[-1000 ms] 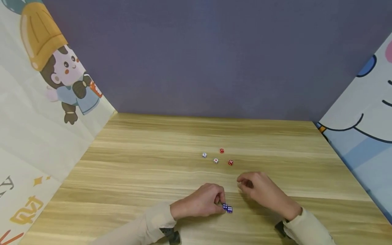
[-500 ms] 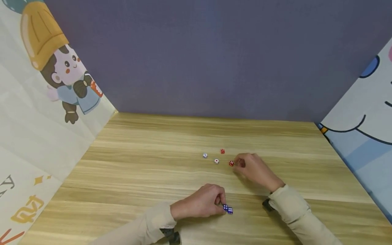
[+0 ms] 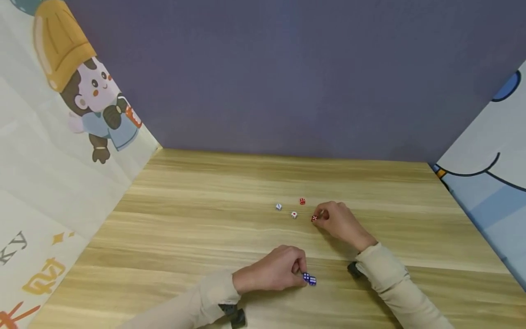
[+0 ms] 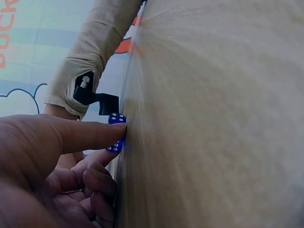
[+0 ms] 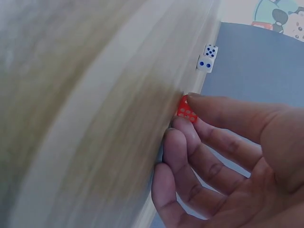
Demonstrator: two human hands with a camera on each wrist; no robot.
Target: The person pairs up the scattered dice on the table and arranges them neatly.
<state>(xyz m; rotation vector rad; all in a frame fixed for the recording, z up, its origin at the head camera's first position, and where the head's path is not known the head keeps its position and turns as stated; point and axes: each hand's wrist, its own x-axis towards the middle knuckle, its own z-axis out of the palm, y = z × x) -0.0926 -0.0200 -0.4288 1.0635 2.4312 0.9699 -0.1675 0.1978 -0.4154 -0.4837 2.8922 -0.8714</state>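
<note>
Two blue dice with white pips lie close together on the tabletop near the front. My left hand (image 3: 276, 268) pinches the nearer-left blue die (image 3: 306, 277) between thumb and finger. Against its right side sits the second blue die (image 3: 313, 281). In the left wrist view the thumb crosses in front of the blue dice (image 4: 117, 118) and covers part of them. Farther back, my right hand (image 3: 339, 223) has thumb and fingertips on a red die (image 3: 314, 218), pinching it. The right wrist view shows this red die (image 5: 186, 112) low against the wood, its upper part behind the thumb.
Another red die (image 3: 302, 201) stands behind and left of the right hand. Two white dice, one left (image 3: 279, 207) and one nearer (image 3: 294, 214), lie beside it. A dark grey panel (image 3: 263, 82) closes the table's back edge, with printed cloths at both sides.
My right hand has reached forward and left to the nearer red die and now pinches it. The left hand keeps its hold by the blue dice. The head view has shifted slightly.
</note>
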